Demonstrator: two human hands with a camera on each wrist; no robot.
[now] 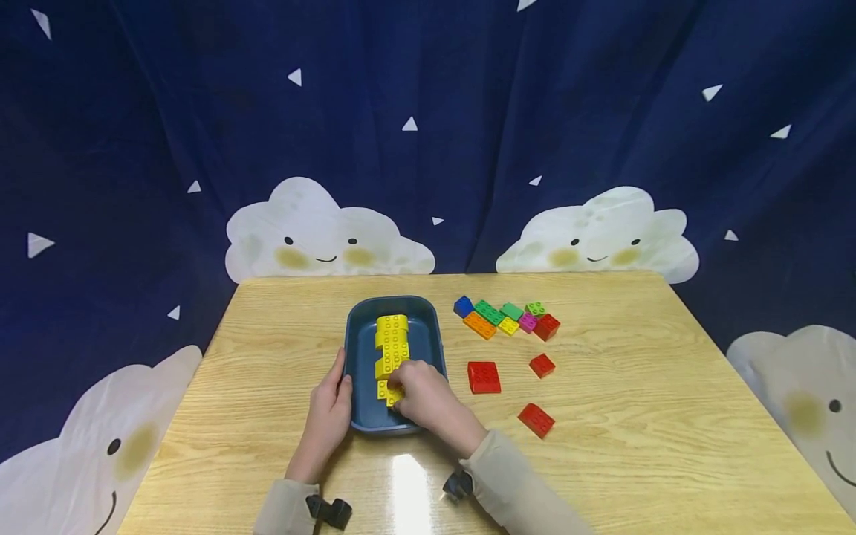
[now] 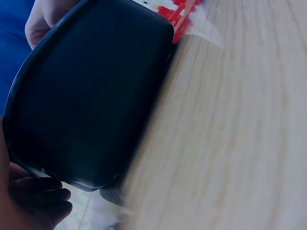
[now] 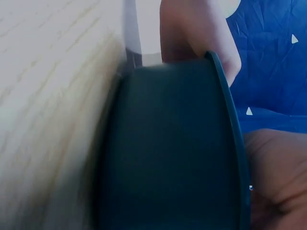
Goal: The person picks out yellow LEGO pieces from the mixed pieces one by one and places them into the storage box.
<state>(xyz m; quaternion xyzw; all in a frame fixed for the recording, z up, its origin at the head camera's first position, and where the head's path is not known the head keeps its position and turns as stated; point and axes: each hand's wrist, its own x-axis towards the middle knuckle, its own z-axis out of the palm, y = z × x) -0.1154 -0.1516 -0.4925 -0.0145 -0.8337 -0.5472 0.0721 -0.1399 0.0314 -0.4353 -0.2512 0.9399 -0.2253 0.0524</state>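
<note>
A dark blue tray [image 1: 364, 416] stands on the table, with several yellow building bricks [image 1: 392, 342] lined up lengthwise inside it. My left hand [image 1: 330, 405] holds the tray by its left side, at the rim. Over the near part of the row, my right hand [image 1: 426, 394] reaches in across the tray's right rim, its curled fingers pinching a yellow brick that they partly hide. In the left wrist view the outer wall of the tray [image 2: 91, 96] blocks sight of the bricks. The right wrist view likewise shows mostly the tray wall [image 3: 168, 143], with the right hand [image 3: 278, 172] beyond its rim.
To the right of the tray lie a broad red brick [image 1: 484, 377] and two smaller red bricks, one a small red brick [image 1: 542, 365] and one a red brick [image 1: 536, 420] nearer me. Farther back sits a cluster of coloured bricks, including an orange brick [image 1: 479, 325] and a blue brick [image 1: 463, 306].
</note>
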